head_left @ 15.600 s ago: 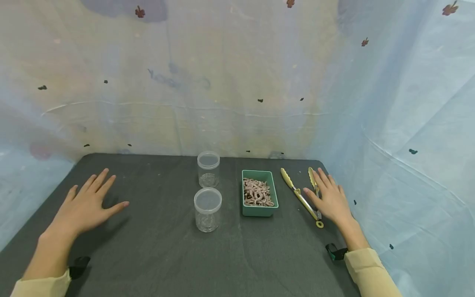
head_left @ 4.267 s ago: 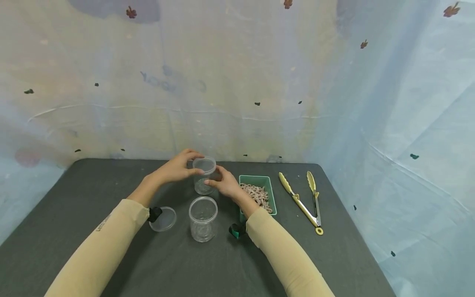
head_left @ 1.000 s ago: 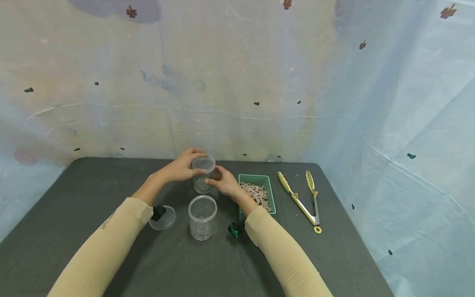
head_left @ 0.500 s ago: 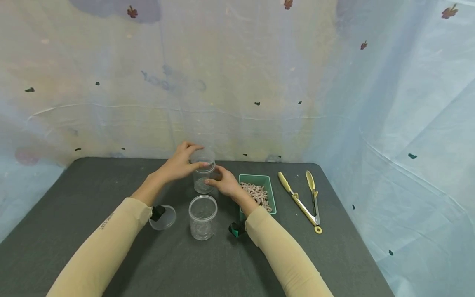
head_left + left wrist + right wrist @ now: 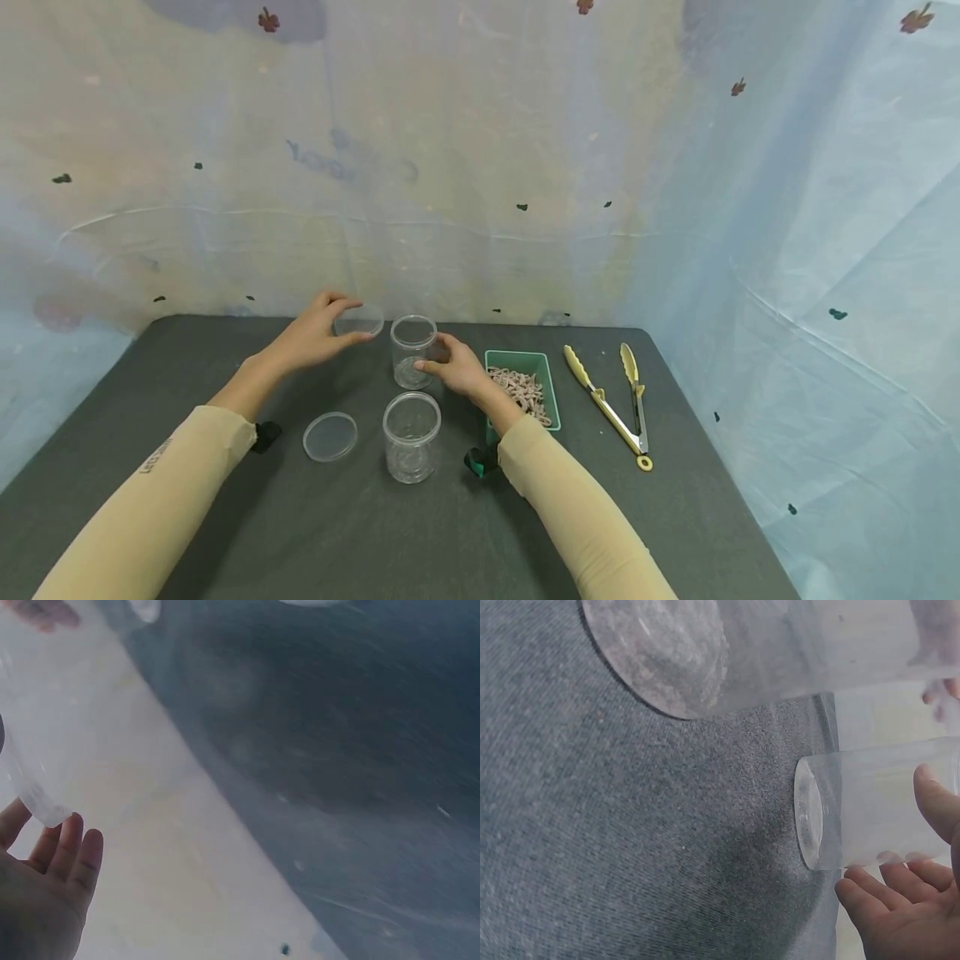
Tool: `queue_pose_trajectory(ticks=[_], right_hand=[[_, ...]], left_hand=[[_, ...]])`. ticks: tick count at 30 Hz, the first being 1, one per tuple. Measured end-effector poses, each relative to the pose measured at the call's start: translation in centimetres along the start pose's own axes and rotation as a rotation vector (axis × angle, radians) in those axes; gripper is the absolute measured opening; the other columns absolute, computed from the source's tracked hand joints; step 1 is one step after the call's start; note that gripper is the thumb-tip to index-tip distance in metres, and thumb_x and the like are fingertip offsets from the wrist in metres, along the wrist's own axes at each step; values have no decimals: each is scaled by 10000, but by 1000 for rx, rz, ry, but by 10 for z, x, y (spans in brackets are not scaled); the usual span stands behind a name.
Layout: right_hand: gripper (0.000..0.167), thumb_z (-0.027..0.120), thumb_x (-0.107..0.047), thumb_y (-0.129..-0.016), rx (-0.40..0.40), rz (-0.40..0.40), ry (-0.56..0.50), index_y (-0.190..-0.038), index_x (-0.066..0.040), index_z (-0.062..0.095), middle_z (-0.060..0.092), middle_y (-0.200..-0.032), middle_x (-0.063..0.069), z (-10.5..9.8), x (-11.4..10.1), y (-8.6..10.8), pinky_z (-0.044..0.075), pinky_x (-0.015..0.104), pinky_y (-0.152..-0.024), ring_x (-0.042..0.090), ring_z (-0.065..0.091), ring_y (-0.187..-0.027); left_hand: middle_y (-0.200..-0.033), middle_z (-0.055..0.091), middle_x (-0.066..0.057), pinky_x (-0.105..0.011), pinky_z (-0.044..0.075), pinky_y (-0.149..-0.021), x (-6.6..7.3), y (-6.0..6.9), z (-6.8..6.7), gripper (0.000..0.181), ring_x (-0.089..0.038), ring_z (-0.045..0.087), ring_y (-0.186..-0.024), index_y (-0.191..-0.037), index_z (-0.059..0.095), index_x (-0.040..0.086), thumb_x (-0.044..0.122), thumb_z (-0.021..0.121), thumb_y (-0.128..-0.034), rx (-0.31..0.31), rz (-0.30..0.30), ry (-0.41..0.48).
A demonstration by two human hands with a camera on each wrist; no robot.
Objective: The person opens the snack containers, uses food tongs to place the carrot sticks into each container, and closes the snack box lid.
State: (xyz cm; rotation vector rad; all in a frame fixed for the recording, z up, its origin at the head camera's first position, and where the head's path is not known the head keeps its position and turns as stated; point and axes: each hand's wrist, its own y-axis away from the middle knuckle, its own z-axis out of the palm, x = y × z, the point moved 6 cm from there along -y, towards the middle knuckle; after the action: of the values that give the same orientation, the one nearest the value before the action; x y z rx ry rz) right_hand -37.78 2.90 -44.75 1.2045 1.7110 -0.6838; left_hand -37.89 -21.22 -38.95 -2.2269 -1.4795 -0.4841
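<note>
My left hand (image 5: 307,335) pinches a clear round lid (image 5: 361,321) by its edge, in the air left of the rear jar. In the left wrist view, the fingers of this left hand (image 5: 49,892) touch the lid's rim (image 5: 41,802). The rear clear jar (image 5: 403,354) stands upright and uncovered on the table. My right hand (image 5: 462,368) holds its right side; in the right wrist view, thumb and fingers of the right hand (image 5: 907,900) wrap that jar (image 5: 870,802). A second uncovered jar (image 5: 410,454) stands nearer, with another lid (image 5: 330,437) lying flat to its left.
Right of the jars stands a green tub (image 5: 553,400) of pale brownish, curled pieces (image 5: 517,387), partly behind my right wrist. Yellow-and-metal tongs (image 5: 617,421) lie spread farther right. A dark cloth covers the table (image 5: 420,550); a patterned sheet (image 5: 465,150) hangs behind.
My left hand has taken the lid off the rear jar and carried it left. The right hand has stayed on that jar. The nearer jar's lid came off earlier and lies on the table.
</note>
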Motion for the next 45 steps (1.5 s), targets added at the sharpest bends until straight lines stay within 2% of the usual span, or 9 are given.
queue_pose_trajectory(ticks=[7, 15, 23, 29, 33, 37, 42, 45], right_hand=[[733, 736, -258, -1002, -7, -16, 4, -1607, -67, 368, 464, -1579, 161, 0, 1, 1, 507, 472, -1072, 335, 519, -1408], [752, 740, -279, -999, 0, -20, 6, -1609, -55, 361, 470, -1572, 167, -3, 2, 1, 512, 476, -1065, 334, 517, -1408], [752, 736, -277, -1002, -19, -22, 18, -1622, -88, 354, 486, -1559, 167, -3, 4, 3, 531, 481, -1036, 350, 538, -1382], [839, 734, -301, -999, -23, 3, 26, -1663, -124, 253, 425, -1614, 147, -4, 2, 4, 522, 485, -1049, 342, 523, -1399], [894, 739, -315, -992, -23, 18, 21, -1671, -102, 198, 368, -1653, 132, -7, -4, 6, 502, 489, -1075, 346, 489, -1430], [889, 727, -331, -999, -11, 1, 29, -1673, -112, 189, 356, -1667, 91, -20, -18, 15, 471, 496, -1109, 336, 445, -1467], [835, 699, -337, -1020, 54, -83, 18, -1672, -154, 211, 352, -1670, 60, -55, -39, 41, 436, 520, -1139, 312, 406, -1495], [815, 692, -319, -1028, 120, -139, 8, -1670, -157, 215, 361, -1663, 57, -81, -42, 59, 436, 515, -1140, 301, 414, -1490]], left_hand=[[-1470, 396, -299, -676, 447, -981, -25, 14, 12, 689, -500, 470, -1299, -1503, 489, -15, 379, 731, -992, -89, -27, -87], [-1508, 396, -325, -699, 452, -982, -42, 19, 29, 688, -545, 490, -1305, -1471, 530, -11, 367, 774, -952, -187, -54, -157], [-1490, 448, -326, -686, 433, -1028, -51, 23, 44, 636, -536, 481, -1335, -1421, 565, -39, 301, 793, -934, -259, -43, -186], [-1525, 408, -327, -693, 411, -1048, -52, 24, 47, 666, -542, 444, -1366, -1455, 532, -48, 307, 778, -948, -279, -57, -185], [-1550, 372, -332, -694, 399, -1064, -47, 25, 41, 685, -550, 412, -1388, -1478, 500, -66, 310, 758, -968, -244, -26, -171], [-1568, 352, -315, -691, 393, -1072, -30, 27, 26, 637, -536, 401, -1398, -1495, 481, -59, 270, 720, -1005, -144, 22, -82], [-1546, 385, -251, -656, 436, -1032, -1, 32, 5, 594, -458, 466, -1358, -1509, 479, 1, 259, 704, -1023, -1, 77, 46], [-1511, 428, -213, -617, 468, -993, 19, 37, -3, 573, -410, 514, -1309, -1504, 494, 26, 243, 711, -1019, 88, 120, 95]])
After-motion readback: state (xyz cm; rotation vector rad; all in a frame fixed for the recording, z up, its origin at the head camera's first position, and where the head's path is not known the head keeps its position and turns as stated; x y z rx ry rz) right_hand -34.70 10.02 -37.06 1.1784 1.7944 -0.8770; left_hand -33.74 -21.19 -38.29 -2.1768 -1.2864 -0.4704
